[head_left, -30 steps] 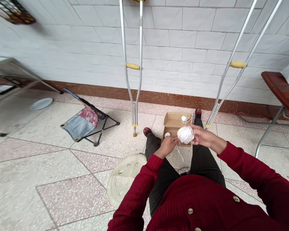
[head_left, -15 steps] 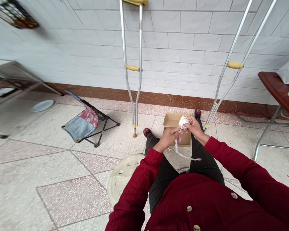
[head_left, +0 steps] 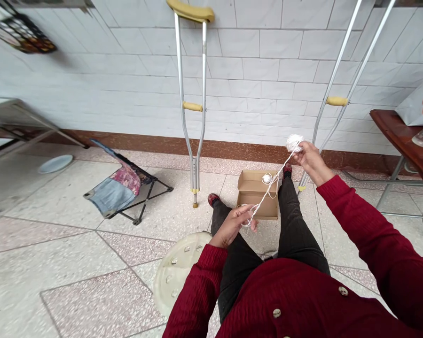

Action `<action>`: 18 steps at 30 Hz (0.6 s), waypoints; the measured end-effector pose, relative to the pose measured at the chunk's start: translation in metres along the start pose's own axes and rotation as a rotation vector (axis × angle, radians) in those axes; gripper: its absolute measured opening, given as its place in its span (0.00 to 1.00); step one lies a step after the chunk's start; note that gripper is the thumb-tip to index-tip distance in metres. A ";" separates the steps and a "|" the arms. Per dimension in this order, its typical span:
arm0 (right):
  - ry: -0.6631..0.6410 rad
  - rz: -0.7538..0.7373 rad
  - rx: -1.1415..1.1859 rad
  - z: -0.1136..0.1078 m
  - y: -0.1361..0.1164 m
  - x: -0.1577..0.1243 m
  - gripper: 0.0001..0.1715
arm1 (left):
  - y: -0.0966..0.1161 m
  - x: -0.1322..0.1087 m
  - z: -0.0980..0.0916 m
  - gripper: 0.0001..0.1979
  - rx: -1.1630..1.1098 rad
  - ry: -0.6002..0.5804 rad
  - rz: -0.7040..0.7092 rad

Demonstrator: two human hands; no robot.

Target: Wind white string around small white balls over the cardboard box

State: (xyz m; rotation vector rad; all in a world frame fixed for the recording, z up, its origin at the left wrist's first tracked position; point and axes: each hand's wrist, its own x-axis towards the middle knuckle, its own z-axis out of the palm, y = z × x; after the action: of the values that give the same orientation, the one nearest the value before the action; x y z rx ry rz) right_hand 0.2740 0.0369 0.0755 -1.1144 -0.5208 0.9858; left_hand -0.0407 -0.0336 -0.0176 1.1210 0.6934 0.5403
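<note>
The person's right hand [head_left: 312,162] is raised high and out beyond the right shin, its thumb and fingertips pinching a ball of white string [head_left: 294,143], which sits just past the fingers, on the far side of the hand from the body. The right hand is by far the nearer to the ball. A long strand [head_left: 270,191] runs from the ball on a diagonal, down and inward, to the left hand [head_left: 232,226], held low above the left thigh with its fingers curled and the strand caught at the fingertips; whether it also loops around them is too small to tell. Nothing stands between the hands along that line. Below the strand, an open cardboard box [head_left: 257,199] rests on the floor between the legs, with a smaller white ball [head_left: 267,178] inside it. The right crutch [head_left: 334,101] stands just beyond the right hand, though the gap between them cannot be judged from this view, and the left crutch [head_left: 193,108] stands farther off against the tiled wall [head_left: 254,61]. A round plastic lid [head_left: 176,277] lies on the floor beside the left elbow, and a folding stool [head_left: 127,185] lies farther left.
</note>
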 end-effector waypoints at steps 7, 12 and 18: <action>0.042 -0.246 0.032 -0.014 -0.064 0.016 0.13 | -0.014 -0.015 -0.043 0.21 0.130 0.049 -0.020; 0.049 -0.309 0.044 -0.011 -0.093 0.028 0.10 | 0.001 -0.019 -0.072 0.19 0.606 0.034 -0.057; -0.011 -0.356 0.034 -0.012 -0.111 0.035 0.10 | -0.002 -0.001 -0.164 0.16 1.089 0.655 -0.197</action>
State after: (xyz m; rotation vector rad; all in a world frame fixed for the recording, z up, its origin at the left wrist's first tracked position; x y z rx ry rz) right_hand 0.3436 0.0495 0.1688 -0.9461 -0.6819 0.6877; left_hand -0.1619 0.0666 -0.0637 1.8621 1.7755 0.3359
